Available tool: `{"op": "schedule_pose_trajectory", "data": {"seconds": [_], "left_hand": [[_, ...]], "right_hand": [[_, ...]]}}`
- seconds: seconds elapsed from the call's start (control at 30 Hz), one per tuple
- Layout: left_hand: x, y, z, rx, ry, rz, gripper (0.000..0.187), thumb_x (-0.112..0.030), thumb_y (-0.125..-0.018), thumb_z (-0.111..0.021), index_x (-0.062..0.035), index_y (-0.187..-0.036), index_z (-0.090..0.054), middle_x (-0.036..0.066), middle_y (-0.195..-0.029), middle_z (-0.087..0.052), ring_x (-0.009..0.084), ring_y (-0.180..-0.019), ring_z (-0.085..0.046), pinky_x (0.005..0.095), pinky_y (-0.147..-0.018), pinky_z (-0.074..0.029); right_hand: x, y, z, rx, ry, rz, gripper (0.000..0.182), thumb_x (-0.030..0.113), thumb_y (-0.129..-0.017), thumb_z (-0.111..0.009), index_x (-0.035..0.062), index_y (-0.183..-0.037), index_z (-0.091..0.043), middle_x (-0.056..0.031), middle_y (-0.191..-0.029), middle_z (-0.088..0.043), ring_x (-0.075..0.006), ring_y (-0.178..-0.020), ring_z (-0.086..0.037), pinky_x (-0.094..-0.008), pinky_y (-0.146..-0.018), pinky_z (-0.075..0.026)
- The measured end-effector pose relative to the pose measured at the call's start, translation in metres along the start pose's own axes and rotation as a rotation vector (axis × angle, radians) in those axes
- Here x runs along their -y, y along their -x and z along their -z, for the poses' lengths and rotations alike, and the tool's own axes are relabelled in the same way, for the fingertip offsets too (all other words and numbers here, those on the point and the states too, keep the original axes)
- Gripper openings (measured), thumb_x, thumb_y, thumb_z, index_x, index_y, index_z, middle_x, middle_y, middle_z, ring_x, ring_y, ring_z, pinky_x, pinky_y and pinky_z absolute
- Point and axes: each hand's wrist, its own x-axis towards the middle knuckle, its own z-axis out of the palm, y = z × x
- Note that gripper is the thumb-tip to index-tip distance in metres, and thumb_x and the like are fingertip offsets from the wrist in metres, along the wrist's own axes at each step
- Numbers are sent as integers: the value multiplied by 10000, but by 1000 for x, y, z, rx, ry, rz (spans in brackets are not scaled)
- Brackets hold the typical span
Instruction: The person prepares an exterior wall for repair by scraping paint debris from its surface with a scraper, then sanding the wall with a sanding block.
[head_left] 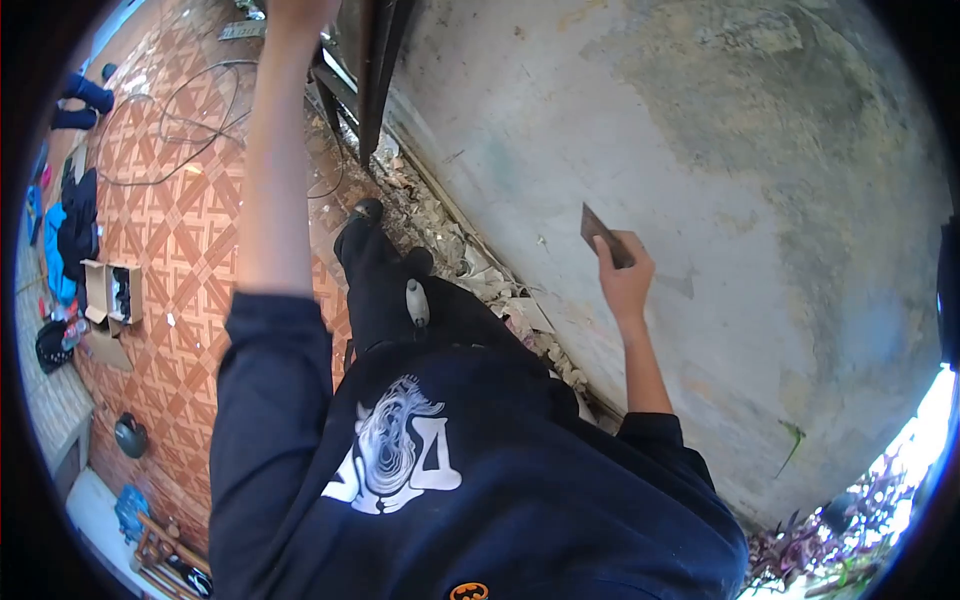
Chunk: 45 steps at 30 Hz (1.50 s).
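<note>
Our right hand clamps a scraper; its corner could gouge the wall if tilted. We cannot tell our left hand's grip.

a flat, dark scraper sits tilted in the right hand by the grey wall.

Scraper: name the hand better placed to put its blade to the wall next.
Right, most likely: the right hand holds the scraper by the wall; the left hand is extended near the dark bars, partly out of view.
</note>
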Motion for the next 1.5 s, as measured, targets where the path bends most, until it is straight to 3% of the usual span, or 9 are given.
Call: {"op": "schedule_pose_trajectory", "data": {"seconds": [0.07,0.13,0.2,0.37,0.53,0.73,1.07,1.3,1.5], "left_hand": [[3,90,25,-19,-41,266,363,-266,-784,-598,-28,-1057,-570,128,-1028,-596,241,-998,-541,327,-894,-374],[-15,179,58,241,-109,625,418,-211,-861,-488,20,-1205,-431,125,-1220,-462,213,-1165,-414,315,-977,-296],[-47,256,89,274,-143,871,387,-141,-828,-566,7,-1173,-474,133,-1153,-532,216,-1111,-485,329,-968,-332],[-120,351,140,161,-149,1382,159,-64,-888,-490,13,-1011,-555,66,-931,-593,114,-879,-571,242,-789,-436],[-109,358,141,184,-107,1480,165,-102,-891,-490,15,-968,-578,68,-857,-607,124,-831,-579,258,-770,-438],[-76,367,128,456,-49,1539,152,-115,-868,-523,-9,-958,-583,43,-833,-606,102,-785,-573,239,-716,-441],[-94,424,152,577,-3,1571,120,-79,-851,-542,-33,-948,-595,32,-799,-612,81,-743,-564,221,-684,-435],[-74,476,254,278,-174,1736,169,-127,-904,-466,-33,-980,-584,29,-821,-600,90,-790,-556,229,-736,-430],[-85,490,278,244,-135,1768,187,-156,-915,-453,-54,-1005,-582,25,-842,-602,88,-787,-563,220,-721,-426]], "right_hand": [[-7,4,-25,18,-33,8,79,55,-755,-626,-9,-796,-603,-125,-747,-599,-240,-685,-582,-288,-649,-445],[-15,9,-47,74,-66,-3,80,47,-754,-622,-9,-808,-601,-127,-773,-601,-255,-702,-587,-298,-650,-447],[-16,11,-62,105,-87,17,80,45,-756,-617,-9,-813,-601,-130,-783,-602,-263,-710,-589,-304,-651,-448],[-32,12,-75,142,-40,-14,81,41,-767,-601,-6,-833,-604,-140,-801,-607,-281,-732,-592,-321,-654,-451],[-50,-1,-73,35,42,-210,133,96,-768,-617,-6,-854,-616,-169,-770,-620,-272,-694,-607,-323,-639,-454],[-62,-1,-77,-26,92,-261,209,156,-765,-646,-31,-853,-617,-157,-746,-640,-195,-685,-617,-301,-638,-456],[-93,130,-127,346,206,-376,187,144,-738,-641,2,-858,-617,-181,-744,-616,-312,-697,-608,-338,-640,-458],[-111,212,-122,727,309,-471,181,182,-727,-649,64,-863,-634,-158,-771,-626,-317,-727,-607,-352,-649,-462],[-107,217,-121,724,359,-491,196,197,-724,-654,45,-845,-629,-149,-772,-630,-322,-749,-600,-358,-676,-456]]}}
